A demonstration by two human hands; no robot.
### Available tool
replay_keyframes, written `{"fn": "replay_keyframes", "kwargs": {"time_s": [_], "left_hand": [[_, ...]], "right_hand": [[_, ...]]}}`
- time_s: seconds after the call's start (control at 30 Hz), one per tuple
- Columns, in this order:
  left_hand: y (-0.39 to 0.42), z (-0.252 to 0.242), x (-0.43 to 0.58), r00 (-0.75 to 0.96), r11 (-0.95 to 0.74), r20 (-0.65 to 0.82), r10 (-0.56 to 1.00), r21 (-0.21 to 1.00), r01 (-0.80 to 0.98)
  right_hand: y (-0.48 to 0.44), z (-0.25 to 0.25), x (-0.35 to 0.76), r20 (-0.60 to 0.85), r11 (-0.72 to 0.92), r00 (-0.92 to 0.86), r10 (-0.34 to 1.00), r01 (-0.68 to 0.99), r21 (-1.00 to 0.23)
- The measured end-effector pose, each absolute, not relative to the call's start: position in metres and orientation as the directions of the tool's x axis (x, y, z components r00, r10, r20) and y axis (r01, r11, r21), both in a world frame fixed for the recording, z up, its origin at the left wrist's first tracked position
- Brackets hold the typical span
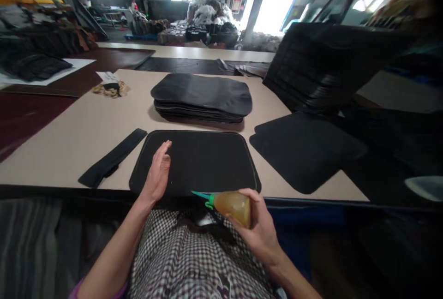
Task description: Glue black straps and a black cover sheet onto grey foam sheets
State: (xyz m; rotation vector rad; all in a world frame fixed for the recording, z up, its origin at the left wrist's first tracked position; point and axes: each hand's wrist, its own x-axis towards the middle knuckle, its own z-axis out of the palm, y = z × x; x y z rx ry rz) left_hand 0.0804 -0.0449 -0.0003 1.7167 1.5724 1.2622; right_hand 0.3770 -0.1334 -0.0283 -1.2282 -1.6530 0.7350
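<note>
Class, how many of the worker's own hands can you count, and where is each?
2: the left hand is at the left side of the front black sheet; the right hand holds a bottle.

Taking the one flat black panel [204,160] as the dial's centre, the one table [65,151] carries one stack [202,96] at twelve o'clock, its layers too tight to count; one strip [114,158] at nine; one crumpled wad [105,90] at ten; one dark pile [321,68] at two; at least two overlapping sheets [304,151] at three. One bottle [231,207] shows at five, and two hands: one left hand [158,174] at eight, one right hand [259,223] near five.
</note>
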Motion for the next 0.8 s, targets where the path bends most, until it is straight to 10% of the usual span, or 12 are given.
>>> {"fn": "replay_keyframes", "kwargs": {"time_s": [0.3,0.8], "left_hand": [[-0.082,0.012,-0.003,-0.486,-0.225,0.428,0.762,0.879,0.420],[-0.103,-0.005,-0.023,-0.592,-0.185,0.389,0.706,0.908,0.376]], "right_hand": [[-0.090,-0.012,0.269,0.448,0.554,-0.371,0.813,0.258,-0.791],[-0.058,0.004,0.211,0.461,0.628,-0.528,0.713,0.187,-0.756]]}}
